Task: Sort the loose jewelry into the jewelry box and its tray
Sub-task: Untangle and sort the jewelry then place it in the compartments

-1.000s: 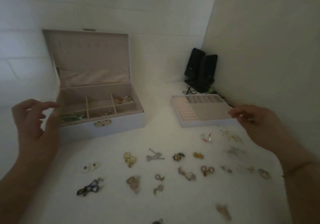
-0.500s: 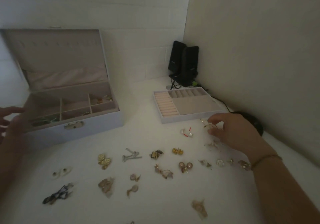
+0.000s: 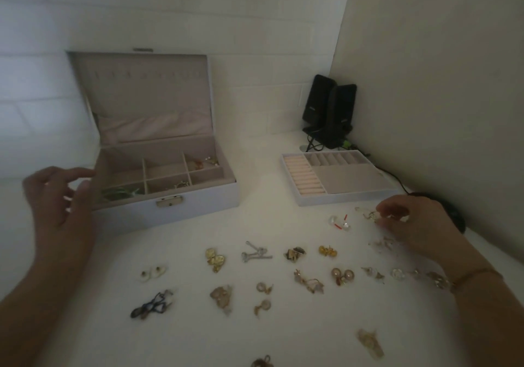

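Two fingertips of the right hand (image 3: 411, 225) pinch a small clear earring (image 3: 368, 214) on the surface just before the tray (image 3: 348, 198); a weak pinch could drop it. Left hand (image 3: 61, 205) hovers open beside the jewelry box (image 3: 198, 201).

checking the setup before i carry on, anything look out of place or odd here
Nothing damaged or spilled. The tray sits out on the table beside the open box, and earrings lie scattered loose, as expected mid-sort.
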{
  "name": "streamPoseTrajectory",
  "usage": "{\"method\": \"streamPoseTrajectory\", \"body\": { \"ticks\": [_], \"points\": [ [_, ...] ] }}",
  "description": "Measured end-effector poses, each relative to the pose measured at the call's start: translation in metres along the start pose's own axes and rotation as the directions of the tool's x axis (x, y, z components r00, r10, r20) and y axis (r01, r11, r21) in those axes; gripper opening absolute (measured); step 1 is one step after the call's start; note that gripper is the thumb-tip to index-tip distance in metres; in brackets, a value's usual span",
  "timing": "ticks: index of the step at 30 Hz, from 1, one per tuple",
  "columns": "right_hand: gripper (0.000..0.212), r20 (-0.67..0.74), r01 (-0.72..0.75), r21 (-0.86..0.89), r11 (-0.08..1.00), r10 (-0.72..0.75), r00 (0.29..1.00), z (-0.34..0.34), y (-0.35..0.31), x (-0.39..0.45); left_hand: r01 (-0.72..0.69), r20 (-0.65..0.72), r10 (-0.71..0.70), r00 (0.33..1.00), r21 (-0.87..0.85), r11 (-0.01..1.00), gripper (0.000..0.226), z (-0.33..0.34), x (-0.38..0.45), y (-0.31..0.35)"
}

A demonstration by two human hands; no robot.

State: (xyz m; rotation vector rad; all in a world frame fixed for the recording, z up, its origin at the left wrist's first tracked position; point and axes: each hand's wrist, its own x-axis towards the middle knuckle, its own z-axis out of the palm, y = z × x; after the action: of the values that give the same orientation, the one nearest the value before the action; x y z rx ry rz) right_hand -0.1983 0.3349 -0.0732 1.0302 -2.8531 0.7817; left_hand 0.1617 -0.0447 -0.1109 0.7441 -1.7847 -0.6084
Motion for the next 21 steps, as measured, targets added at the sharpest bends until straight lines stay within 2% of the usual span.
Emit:
{"method": "streamPoseTrajectory", "body": {
  "ticks": [4, 6, 12, 21],
  "points": [
    [0.033, 0.086, 0.018, -0.016, 1.0, -0.016, 0.996, 0.002, 0.002, 0.006, 0.013, -0.065, -0.017, 0.998, -0.064, 0.998, 0.046, 0.002, -0.006, 0.013],
    [0.037, 0.083, 0.014, -0.045, 0.999, -0.01, 0.996, 0.001, 0.002, 0.008, -0.023, -0.063, 0.019, 0.998, -0.062, 0.998, 0.05, 0.006, -0.009, 0.019],
    [0.027, 0.038, 0.025, -0.104, 0.994, -0.021, 0.999, 0.001, -0.006, 0.01, 0.0, -0.072, -0.006, 0.997, -0.079, 0.997, 0.045, 0.005, -0.008, 0.014],
    [0.041, 0.094, 0.089, -0.103, 0.991, -0.079, 0.992, -0.002, -0.006, 0.012, -0.016, -0.074, 0.01, 0.997, -0.089, 0.996, 0.037, 0.005, -0.007, 0.013]
  ]
}}
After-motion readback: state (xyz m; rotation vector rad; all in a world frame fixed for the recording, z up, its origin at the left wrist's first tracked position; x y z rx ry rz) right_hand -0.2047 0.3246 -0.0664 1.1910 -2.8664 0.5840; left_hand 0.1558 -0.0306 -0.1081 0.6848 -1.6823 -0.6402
